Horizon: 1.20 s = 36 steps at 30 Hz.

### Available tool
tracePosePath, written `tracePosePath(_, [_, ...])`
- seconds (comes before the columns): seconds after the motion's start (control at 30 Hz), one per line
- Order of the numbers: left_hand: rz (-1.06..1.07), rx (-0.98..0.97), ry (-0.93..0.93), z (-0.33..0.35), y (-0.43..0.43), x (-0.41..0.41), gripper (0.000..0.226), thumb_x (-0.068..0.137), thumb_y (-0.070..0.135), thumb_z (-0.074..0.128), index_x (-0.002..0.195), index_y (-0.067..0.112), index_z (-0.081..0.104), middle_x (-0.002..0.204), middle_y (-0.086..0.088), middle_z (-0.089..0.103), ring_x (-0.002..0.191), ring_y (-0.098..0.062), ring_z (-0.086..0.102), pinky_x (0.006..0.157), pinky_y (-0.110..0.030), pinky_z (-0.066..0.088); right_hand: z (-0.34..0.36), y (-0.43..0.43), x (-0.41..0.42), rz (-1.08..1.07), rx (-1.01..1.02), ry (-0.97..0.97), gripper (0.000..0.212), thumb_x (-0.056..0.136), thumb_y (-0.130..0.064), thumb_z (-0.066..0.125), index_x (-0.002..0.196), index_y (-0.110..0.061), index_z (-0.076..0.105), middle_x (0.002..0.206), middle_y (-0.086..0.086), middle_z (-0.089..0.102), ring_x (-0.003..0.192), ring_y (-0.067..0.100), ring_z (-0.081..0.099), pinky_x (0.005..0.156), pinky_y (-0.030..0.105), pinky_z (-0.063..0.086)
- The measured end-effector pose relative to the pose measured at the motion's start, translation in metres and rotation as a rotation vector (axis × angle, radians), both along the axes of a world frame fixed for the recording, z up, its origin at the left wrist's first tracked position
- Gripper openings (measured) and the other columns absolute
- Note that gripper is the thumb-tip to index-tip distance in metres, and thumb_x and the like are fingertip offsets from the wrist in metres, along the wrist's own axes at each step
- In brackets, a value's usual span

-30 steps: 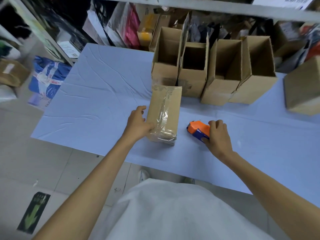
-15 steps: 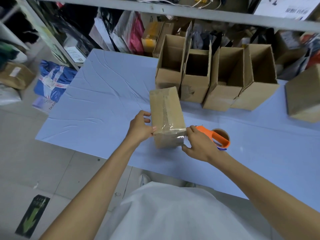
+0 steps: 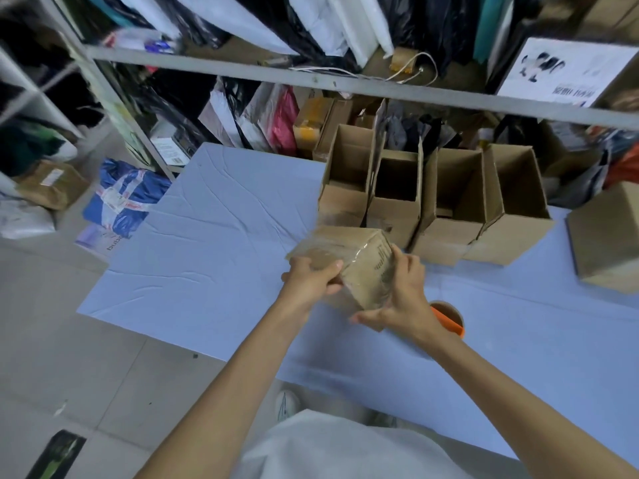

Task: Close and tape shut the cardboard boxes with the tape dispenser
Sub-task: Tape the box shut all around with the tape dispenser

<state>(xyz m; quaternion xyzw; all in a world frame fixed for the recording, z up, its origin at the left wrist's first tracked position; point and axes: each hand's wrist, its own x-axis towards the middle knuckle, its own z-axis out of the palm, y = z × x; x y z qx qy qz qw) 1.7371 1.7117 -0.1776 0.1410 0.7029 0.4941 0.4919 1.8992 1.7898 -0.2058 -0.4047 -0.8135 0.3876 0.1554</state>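
Small brown taped box (image 3: 359,267), shiny tape over top, tilted, lifted off bench (image 3: 214,236); left hand (image 3: 311,281) grips near end, right hand (image 3: 401,295) grips side

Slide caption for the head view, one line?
Left hand and right hand grip a taped cardboard box, tilted over the blue table; orange tape dispenser lies to its right, open boxes behind.

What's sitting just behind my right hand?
The orange tape dispenser on the blue table. Only its orange edge and roll core show; the right hand and wrist hide the rest.
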Motion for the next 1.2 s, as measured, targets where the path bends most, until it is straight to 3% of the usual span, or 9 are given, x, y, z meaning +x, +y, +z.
tracePosePath(0.1, [-0.036, -0.026, -0.006, 0.0, -0.002, -0.004, 0.061, 0.088, 0.028, 0.07, 0.136, 0.001, 0.043, 0.14, -0.018, 0.037, 0.107, -0.023, 0.065, 0.096, -0.035, 0.052, 0.006, 0.0, -0.009, -0.063, 0.099, 0.022, 0.117, 0.05, -0.028, 0.091, 0.145, -0.014, 0.025, 0.123, 0.004, 0.031, 0.113, 0.017, 0.029, 0.098, 0.029, 0.036])
tracePosePath(0.2, [-0.131, -0.132, 0.321, 0.003, -0.003, -0.015, 0.049, 0.093, 0.036, 0.06, 0.134, 0.015, 0.044, 0.137, -0.002, 0.028, 0.126, -0.017, 0.037, 0.083, -0.022, 0.044, 0.009, 0.005, -0.007, -0.037, 0.062, 0.088, 0.11, 0.049, -0.026, 0.088, 0.143, -0.017, 0.031, 0.122, -0.001, 0.033, 0.114, 0.015, 0.032, 0.098, 0.026, 0.037])
tracePosePath(0.27, [-0.219, -0.023, 0.476, 0.004, 0.003, -0.023, 0.038, 0.1, 0.029, 0.048, 0.137, 0.024, 0.044, 0.142, 0.003, 0.032, 0.133, -0.015, 0.027, 0.089, -0.019, 0.039, 0.013, 0.011, -0.004, 0.052, 0.046, 0.088, 0.11, 0.047, -0.033, 0.085, 0.142, -0.018, 0.032, 0.124, -0.004, 0.034, 0.116, 0.013, 0.033, 0.1, 0.026, 0.037])
tracePosePath(0.43, [-0.476, 0.219, 0.406, 0.003, 0.019, -0.03, 0.031, 0.101, 0.014, 0.046, 0.129, 0.025, 0.054, 0.131, 0.005, 0.054, 0.125, -0.011, 0.047, 0.102, -0.028, 0.044, 0.017, 0.024, 0.0, 0.269, 0.028, 0.034, 0.11, 0.049, -0.032, 0.081, 0.146, -0.018, 0.031, 0.132, -0.006, 0.038, 0.121, 0.013, 0.039, 0.102, 0.031, 0.041])
tracePosePath(0.53, [-0.337, 0.241, 0.408, -0.004, 0.021, -0.04, 0.019, 0.097, 0.011, 0.054, 0.114, 0.02, 0.055, 0.115, 0.007, 0.059, 0.113, -0.011, 0.054, 0.088, -0.011, 0.044, 0.01, 0.024, 0.002, 0.115, 0.077, 0.073, 0.101, 0.063, -0.021, 0.083, 0.148, -0.014, 0.029, 0.142, -0.004, 0.033, 0.127, 0.008, 0.035, 0.101, 0.016, 0.035])
tracePosePath(0.63, [-0.202, 0.229, 0.429, -0.011, 0.016, -0.044, 0.019, 0.091, 0.012, 0.065, 0.101, 0.016, 0.05, 0.1, 0.006, 0.058, 0.094, -0.011, 0.057, 0.079, -0.011, 0.045, 0.004, 0.022, 0.003, -0.107, 0.183, 0.099, 0.06, 0.077, -0.018, 0.078, 0.128, -0.01, 0.047, 0.126, 0.004, 0.045, 0.115, 0.016, 0.044, 0.097, 0.03, 0.043])
tracePosePath(0.73, [-0.141, 0.202, 0.483, -0.014, 0.013, -0.037, 0.025, 0.088, 0.016, 0.068, 0.097, 0.016, 0.045, 0.093, 0.011, 0.056, 0.085, -0.001, 0.054, 0.067, -0.003, 0.042, 0.005, 0.018, 0.001, -0.146, 0.042, 0.191, 0.033, 0.085, -0.018, 0.071, 0.11, -0.02, 0.05, 0.109, -0.006, 0.056, 0.101, 0.009, 0.055, 0.089, 0.025, 0.048])
tracePosePath(0.9, [-0.018, 0.229, 0.523, -0.007, 0.013, -0.03, 0.028, 0.082, 0.029, 0.075, 0.09, 0.026, 0.048, 0.092, 0.016, 0.059, 0.081, 0.001, 0.059, 0.062, -0.003, 0.043, 0.014, 0.014, -0.008, -0.107, -0.128, 0.322, 0.02, 0.09, -0.019, 0.065, 0.107, -0.022, 0.055, 0.106, -0.014, 0.064, 0.099, 0.002, 0.062, 0.076, 0.014, 0.052])
tracePosePath(1.2, [0.043, 0.23, 0.544, -0.016, -0.005, -0.023, 0.035, 0.072, 0.033, 0.084, 0.087, 0.023, 0.053, 0.091, 0.01, 0.064, 0.084, -0.011, 0.064, 0.072, -0.025, 0.053, 0.008, 0.0, -0.008, -0.178, -0.217, 0.313, 0.021, 0.086, -0.017, 0.07, 0.087, -0.011, 0.05, 0.094, 0.003, 0.064, 0.086, 0.024, 0.064, 0.061, 0.034, 0.052])
